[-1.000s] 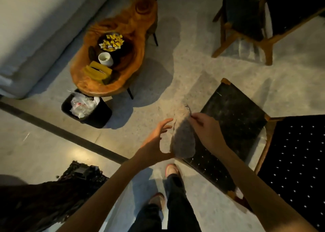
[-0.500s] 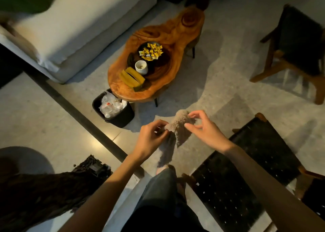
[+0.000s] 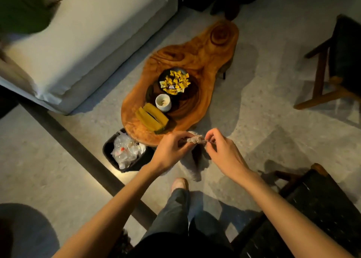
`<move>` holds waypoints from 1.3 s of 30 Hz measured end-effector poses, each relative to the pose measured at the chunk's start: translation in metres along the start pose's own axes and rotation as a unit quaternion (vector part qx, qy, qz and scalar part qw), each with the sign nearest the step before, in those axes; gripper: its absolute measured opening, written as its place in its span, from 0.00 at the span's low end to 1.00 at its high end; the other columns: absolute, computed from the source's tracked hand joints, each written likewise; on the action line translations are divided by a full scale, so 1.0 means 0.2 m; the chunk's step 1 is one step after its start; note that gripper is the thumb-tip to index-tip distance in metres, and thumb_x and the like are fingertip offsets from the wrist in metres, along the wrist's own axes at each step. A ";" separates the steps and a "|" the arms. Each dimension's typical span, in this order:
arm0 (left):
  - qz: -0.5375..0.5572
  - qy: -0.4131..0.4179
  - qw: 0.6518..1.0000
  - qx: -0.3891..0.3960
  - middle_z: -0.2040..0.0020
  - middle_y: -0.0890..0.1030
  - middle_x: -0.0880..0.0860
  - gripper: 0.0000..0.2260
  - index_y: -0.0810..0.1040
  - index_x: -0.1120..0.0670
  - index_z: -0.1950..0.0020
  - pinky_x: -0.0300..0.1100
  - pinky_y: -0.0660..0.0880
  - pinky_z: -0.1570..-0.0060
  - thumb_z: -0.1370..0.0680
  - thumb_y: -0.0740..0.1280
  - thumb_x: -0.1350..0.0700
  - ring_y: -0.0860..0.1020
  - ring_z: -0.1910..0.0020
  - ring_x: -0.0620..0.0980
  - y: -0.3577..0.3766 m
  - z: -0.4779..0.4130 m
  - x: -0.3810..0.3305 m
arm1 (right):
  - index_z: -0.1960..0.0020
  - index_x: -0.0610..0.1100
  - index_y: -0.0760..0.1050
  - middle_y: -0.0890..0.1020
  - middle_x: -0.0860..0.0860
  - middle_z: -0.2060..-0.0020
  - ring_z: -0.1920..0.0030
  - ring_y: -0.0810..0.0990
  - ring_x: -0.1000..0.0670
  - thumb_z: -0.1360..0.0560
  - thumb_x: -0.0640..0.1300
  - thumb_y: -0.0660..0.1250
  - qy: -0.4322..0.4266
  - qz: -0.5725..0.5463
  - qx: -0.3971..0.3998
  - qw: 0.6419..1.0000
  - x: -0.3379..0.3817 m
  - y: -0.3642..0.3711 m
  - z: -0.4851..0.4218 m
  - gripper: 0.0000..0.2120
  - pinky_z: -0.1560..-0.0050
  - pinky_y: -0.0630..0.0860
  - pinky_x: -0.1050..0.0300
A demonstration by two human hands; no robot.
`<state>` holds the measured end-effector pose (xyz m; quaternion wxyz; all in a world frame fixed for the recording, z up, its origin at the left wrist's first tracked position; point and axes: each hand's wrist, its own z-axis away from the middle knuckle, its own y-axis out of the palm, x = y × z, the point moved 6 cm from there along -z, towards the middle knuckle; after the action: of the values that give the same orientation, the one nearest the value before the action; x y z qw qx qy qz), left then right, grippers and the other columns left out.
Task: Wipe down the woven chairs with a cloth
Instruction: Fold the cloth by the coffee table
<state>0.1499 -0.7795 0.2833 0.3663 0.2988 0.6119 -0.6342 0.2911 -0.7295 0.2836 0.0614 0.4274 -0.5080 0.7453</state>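
A grey fluffy cloth (image 3: pixel 195 154) hangs in front of me, pinched along its top edge by both hands. My left hand (image 3: pixel 172 150) grips its left corner and my right hand (image 3: pixel 224 152) grips the right corner; the rest droops below, partly hidden behind my fingers. A black woven chair (image 3: pixel 312 209) with a wooden frame stands at the lower right, right of my right forearm, untouched. A second dark woven chair (image 3: pixel 343 62) stands at the far right.
A live-edge wooden coffee table (image 3: pixel 195 62) holds a bowl of yellow packets (image 3: pixel 175 82), a white cup (image 3: pixel 163 102) and a yellow tissue box (image 3: pixel 152 117). A black bin (image 3: pixel 109 150) sits by it. A white sofa (image 3: pixel 88 33) fills the upper left.
The view has swung left, away from the woven chair. My left hand came up and took the cloth's corner; both hands now hold it, closer to the coffee table.
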 end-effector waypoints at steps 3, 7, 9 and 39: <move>-0.037 0.022 0.999 -0.007 0.57 0.79 0.42 0.10 0.81 0.49 0.50 0.30 0.71 0.64 0.24 0.65 0.45 0.76 0.60 0.37 -0.12 -0.23 -0.03 | 0.45 0.41 0.70 0.79 0.42 0.55 0.56 0.80 0.41 0.22 0.38 0.61 -0.015 0.039 -0.022 0.999 0.01 -0.15 -0.22 0.06 0.57 0.76 0.42; -0.110 0.033 0.993 -0.006 0.58 0.80 0.48 0.10 0.81 0.55 0.52 0.32 0.70 0.63 0.25 0.70 0.50 0.77 0.60 0.44 -0.23 -0.54 0.00 | 0.44 0.39 0.72 0.77 0.41 0.50 0.51 0.77 0.42 0.22 0.34 0.58 -0.040 0.088 -0.026 0.995 -0.09 -0.34 -0.52 0.08 0.54 0.70 0.51; -0.132 0.032 0.991 -0.001 0.54 0.83 0.52 0.09 0.82 0.57 0.50 0.41 0.74 0.58 0.25 0.70 0.53 0.80 0.56 0.49 -0.26 -0.68 0.03 | 0.44 0.40 0.71 0.76 0.43 0.49 0.50 0.75 0.44 0.21 0.34 0.56 -0.044 0.083 -0.016 0.995 -0.18 -0.44 -0.66 0.08 0.55 0.67 0.56; -0.183 -0.197 0.923 -0.276 0.53 0.84 0.56 0.08 0.84 0.57 0.48 0.46 0.73 0.56 0.25 0.68 0.63 0.79 0.54 0.58 -0.44 -2.50 0.38 | 0.44 0.46 0.80 0.83 0.44 0.49 0.48 0.79 0.42 0.21 0.38 0.60 -0.051 0.167 0.064 0.983 -0.90 -1.18 -3.04 0.12 0.52 0.76 0.50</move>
<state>0.0006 -0.2911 0.2323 0.4249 -0.0626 0.7219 -0.5426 0.1786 -0.0631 0.2518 -0.1172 0.3772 -0.5258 0.7533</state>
